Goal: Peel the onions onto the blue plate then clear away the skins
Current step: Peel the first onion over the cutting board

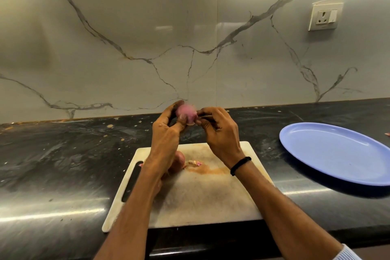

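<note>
My left hand (166, 133) grips a small purple onion (186, 114), raised above the far edge of the white cutting board (211, 196). My right hand (219, 131) pinches at the onion's right side, with a thin object that looks like a knife blade (205, 116) between its fingers. A second, unpeeled onion (179, 161) lies on the board, partly hidden behind my left forearm. A small cut piece of skin (194, 162) lies beside it. The blue plate (337, 152) sits on the counter to the right and holds nothing.
The black counter (63, 164) carries scattered crumbs and specks. A marble backsplash rises behind it, with a wall socket (324, 17) at the upper right. The board overhangs the counter's front edge slightly. A bit of skin (387, 133) lies past the plate.
</note>
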`<state>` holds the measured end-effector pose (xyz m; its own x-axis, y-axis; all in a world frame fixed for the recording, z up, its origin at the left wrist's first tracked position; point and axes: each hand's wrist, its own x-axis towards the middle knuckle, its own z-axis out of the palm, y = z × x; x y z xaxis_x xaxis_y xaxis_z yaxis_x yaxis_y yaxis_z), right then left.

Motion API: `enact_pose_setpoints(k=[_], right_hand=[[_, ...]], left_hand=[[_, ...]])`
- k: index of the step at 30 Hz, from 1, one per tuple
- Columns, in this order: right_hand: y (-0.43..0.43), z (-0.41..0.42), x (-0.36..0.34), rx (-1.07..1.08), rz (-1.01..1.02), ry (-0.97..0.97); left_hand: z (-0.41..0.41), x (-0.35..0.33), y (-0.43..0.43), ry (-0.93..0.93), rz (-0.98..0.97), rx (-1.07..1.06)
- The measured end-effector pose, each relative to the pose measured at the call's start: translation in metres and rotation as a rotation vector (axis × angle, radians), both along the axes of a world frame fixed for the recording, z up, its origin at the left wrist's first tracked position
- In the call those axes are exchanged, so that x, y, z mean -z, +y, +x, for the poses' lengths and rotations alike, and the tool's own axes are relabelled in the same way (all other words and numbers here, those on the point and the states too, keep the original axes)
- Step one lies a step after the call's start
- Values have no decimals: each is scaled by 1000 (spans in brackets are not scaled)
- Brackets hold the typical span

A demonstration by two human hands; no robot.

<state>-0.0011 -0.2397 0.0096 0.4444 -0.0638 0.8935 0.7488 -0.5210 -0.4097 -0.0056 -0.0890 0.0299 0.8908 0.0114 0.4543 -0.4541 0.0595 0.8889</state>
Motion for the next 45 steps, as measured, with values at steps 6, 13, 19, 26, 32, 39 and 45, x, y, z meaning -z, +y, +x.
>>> enact_pose_setpoints(k=[6, 13, 19, 26, 32, 39, 45], right_hand=[[-2, 0, 0, 59, -10, -32], [-2, 2, 0, 104, -18, -44], [-2, 6, 3, 147, -30, -27], [0, 3, 1, 121, -4, -21], [-6, 6, 4, 140, 44, 57], [-5, 0, 0, 86, 84, 86], [-1, -2, -1, 86, -21, -40]], left_hand=[[0, -1, -1, -33, 65, -27], [-3, -2, -2, -57, 126, 9], [-4, -1, -2, -61, 131, 41], [0, 0, 0, -8, 14, 53], [-3, -4, 0, 24, -141, 123], [-2, -4, 1, 17, -121, 122], [2, 1, 2, -42, 51, -27]])
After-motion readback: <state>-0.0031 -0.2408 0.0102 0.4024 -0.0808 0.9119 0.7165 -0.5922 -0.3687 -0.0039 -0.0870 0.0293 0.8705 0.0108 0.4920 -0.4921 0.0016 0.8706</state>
